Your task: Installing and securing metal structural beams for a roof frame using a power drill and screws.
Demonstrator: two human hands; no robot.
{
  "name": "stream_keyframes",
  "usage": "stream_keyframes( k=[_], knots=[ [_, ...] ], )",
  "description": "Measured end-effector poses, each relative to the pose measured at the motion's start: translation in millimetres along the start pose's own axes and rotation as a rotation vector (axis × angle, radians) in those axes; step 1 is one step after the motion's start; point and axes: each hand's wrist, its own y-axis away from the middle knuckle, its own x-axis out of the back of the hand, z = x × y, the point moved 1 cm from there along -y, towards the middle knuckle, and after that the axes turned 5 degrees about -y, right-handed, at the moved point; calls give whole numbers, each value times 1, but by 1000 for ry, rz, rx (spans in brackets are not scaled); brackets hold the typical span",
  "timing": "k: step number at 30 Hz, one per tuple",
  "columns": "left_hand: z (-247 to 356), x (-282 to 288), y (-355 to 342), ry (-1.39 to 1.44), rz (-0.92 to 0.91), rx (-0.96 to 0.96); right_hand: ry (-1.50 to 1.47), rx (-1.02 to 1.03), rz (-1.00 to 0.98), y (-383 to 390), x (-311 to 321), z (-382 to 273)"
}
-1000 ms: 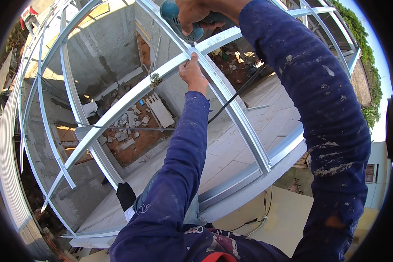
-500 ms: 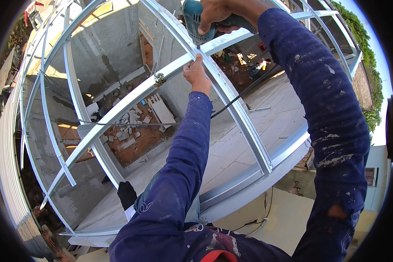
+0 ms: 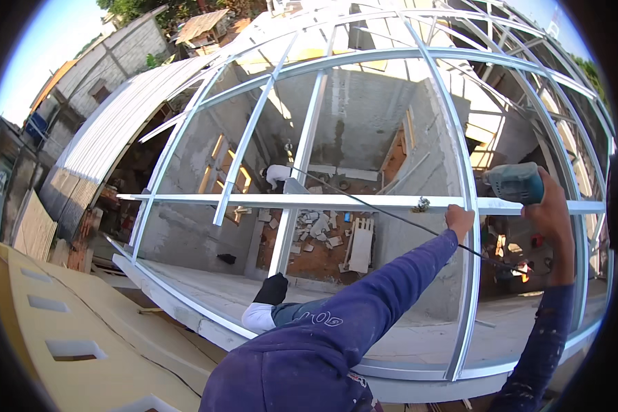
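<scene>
My right hand [image 3: 552, 206] is wrapped round the grip of a teal and black power drill [image 3: 516, 182]. Its nose points left at a crossing of silver steel beams; whether a bit touches the metal I cannot make out. At that crossing my left hand [image 3: 459, 220] is closed against the long horizontal beam [image 3: 364, 202], just left of the upright curved beam [image 3: 465, 288]. A small dried clump [image 3: 421, 204] clings to the horizontal beam beside the left hand. Any screw there is hidden or too small to see.
A dark cable [image 3: 384, 230] hangs across the frame and passes beneath my left wrist. Far below are rubble [image 3: 316, 226], a pale pallet [image 3: 360, 246] and a person in white [image 3: 276, 176]. My black-covered foot [image 3: 272, 289] is by a beam. Corrugated roofing [image 3: 117, 117] lies left.
The view has swung left. The drill, earlier pressed nose-down at the beam crossing, is now tilted sideways to its right. My left hand stays at the crossing.
</scene>
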Motion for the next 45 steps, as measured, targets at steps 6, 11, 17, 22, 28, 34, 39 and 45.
stream_keyframes(
  k=[6, 11, 17, 22, 28, 34, 39, 45],
  knots=[
    [-58, 184, 211, 107, -294, -660, -604, -307, 453, 178, 26, 47],
    [-257, 400, 314, -1014, -628, -173, -881, -430, 503, 219, -15, 13],
    [-416, 448, 441, -1042, -790, -295, -1035, -455, 496, 268, -39, 1],
    [-360, 437, 461, -952, -379, -108, -1078, -486, 479, 292, -51, -11],
    [-378, 457, 454, -521, -962, 542, -1095, -508, 470, 312, -56, -21],
    [-370, 442, 516, -108, -463, 279, -1130, -512, 425, 321, -66, -26],
    [-395, 419, 504, -440, -253, -115, -1160, -512, 371, 323, -76, -37],
    [-339, 408, 487, -1452, -547, -40, -1189, -507, 324, 334, -82, -42]
  ],
)
